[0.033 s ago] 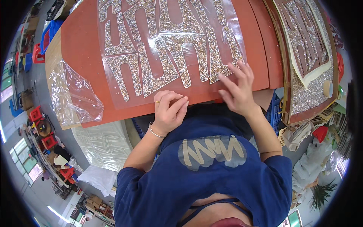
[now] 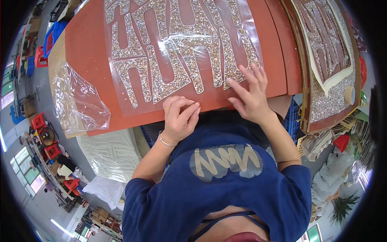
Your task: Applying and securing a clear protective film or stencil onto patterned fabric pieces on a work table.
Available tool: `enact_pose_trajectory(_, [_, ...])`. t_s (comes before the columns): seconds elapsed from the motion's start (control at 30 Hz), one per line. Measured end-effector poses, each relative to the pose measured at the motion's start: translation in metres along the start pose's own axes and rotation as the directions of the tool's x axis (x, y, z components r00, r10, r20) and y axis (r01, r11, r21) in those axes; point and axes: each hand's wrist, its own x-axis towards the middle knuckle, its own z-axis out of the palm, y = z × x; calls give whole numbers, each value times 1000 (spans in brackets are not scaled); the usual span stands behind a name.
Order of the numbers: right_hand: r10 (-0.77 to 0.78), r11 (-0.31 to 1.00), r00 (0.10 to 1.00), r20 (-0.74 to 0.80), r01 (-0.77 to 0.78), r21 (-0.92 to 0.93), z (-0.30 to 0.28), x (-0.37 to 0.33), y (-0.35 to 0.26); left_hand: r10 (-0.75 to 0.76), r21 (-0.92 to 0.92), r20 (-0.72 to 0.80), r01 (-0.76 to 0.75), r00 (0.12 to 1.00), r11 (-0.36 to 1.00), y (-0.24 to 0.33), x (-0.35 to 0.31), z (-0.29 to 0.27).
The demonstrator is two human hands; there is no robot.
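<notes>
Head view: a clear, silver-glittered plastic sheet (image 2: 185, 52) is lying ahead — spread right hand (image 2: 254, 99) nearer, left hand (image 2: 180, 117) pressing fingertips together.

A workshop — glittery sheet (image 2: 192, 43), red worktable (image 2: 86, 44), glitter-strewn tray (image 2: 333, 121) alongside.

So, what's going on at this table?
A person is working over a clear sheet of glittery cut-out shapes on a red-brown table. The right hand is open, its spread fingers over the sheet's near right corner; contact is unclear. The left hand is pinched at the near edge; whether it holds anything is unclear. Crumpled clear plastic lies to the left.
</notes>
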Motion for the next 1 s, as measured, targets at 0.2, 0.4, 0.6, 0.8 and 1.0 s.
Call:
enact_pose_trajectory(0.2, [-99,995,983,155,100,2,20,13,-12,-90,169,-96,106,991,980,-13,-16,-31])
enact_pose_trajectory(0.4, [-161,982,983,89,169,-89,15,5,-19,-181,271,-405,307,896,912,-39,-43,-64])
enact_pose_trajectory(0.6, [-221,934,973,-60,229,275,34,5,-42,-357,125,-753,654,552,746,-77,-117,-130])
enact_pose_trajectory(0.8, [-348,751,935,68,235,617,72,51,-124,-268,398,-809,823,523,405,-117,-100,-186])
enact_pose_trajectory(1.0, [-285,682,903,322,-45,730,148,93,-189,-592,255,-766,964,251,79,-197,-47,-242])
